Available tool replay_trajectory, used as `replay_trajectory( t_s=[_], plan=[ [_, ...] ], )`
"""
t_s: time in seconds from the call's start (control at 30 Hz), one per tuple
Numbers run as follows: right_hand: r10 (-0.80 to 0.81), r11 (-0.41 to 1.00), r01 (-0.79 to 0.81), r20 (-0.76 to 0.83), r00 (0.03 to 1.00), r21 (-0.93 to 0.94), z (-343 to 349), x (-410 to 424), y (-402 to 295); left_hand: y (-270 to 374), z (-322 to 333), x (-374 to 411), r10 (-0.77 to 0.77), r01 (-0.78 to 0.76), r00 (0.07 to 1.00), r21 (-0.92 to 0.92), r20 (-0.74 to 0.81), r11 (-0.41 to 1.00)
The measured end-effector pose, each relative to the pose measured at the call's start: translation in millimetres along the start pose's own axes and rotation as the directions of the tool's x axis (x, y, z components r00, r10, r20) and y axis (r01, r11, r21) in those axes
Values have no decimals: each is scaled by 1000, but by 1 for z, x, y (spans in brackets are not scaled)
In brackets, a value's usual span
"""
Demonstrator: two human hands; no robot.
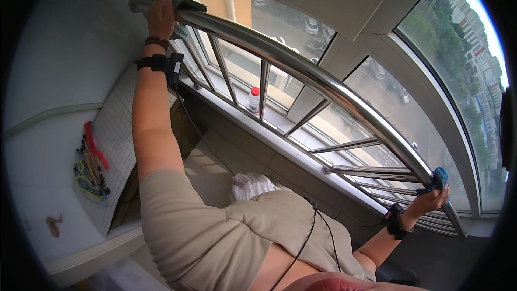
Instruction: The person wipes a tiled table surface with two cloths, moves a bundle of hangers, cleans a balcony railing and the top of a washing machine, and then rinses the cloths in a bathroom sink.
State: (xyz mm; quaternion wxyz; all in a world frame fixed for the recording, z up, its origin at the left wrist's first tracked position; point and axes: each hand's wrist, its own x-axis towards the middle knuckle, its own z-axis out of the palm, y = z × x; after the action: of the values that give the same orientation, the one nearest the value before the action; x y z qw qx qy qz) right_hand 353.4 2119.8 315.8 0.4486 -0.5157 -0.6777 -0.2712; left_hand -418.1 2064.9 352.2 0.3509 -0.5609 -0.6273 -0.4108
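Observation:
A polished metal handrail (pixel 278 50) with slanted metal bars (pixel 263 89) below it runs along the window. At its upper left end, near the wall flange (pixel 136 4), my left hand (pixel 160 18) is wrapped around the rail with a dark green cloth (pixel 190 5). Part of that cloth also hangs under the rail. Towards the right end, my right hand (pixel 430 201) presses a blue cloth (pixel 438 180) against the rail, its fingers bent round it. Both wrists wear black strapped devices, and the left one also has a beaded bracelet.
A clear bottle with a red cap (pixel 254 99) stands on the sill behind the bars. Cables run from the wrist devices. At the left, a red-handled tool (pixel 95 145) and several thin items lie on a grid-patterned surface (pixel 117 129). A white bundle (pixel 252 186) is beside my body.

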Motion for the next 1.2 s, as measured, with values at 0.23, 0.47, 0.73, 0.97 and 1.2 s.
replay_trajectory(
  t_s=[0.23,0.47,0.73,0.97,1.2],
  plan=[
    [5,1000,-4,38,999,-21,12,-4,4,-190,3,12,-85,-249,886,623,456,741],
    [194,981,-195,46,980,7,20,-7,-7,-242,1,17,-189,-71,871,498,453,864],
    [-51,993,50,8,999,103,38,10,-133,103,15,-27,135,-97,965,-172,224,980],
    [-228,944,222,-4,974,246,83,18,-179,359,67,-67,211,-189,975,-246,65,951],
    [-92,993,90,-27,995,-80,20,-2,98,308,84,-41,307,-306,950,-27,50,952]
  ],
)
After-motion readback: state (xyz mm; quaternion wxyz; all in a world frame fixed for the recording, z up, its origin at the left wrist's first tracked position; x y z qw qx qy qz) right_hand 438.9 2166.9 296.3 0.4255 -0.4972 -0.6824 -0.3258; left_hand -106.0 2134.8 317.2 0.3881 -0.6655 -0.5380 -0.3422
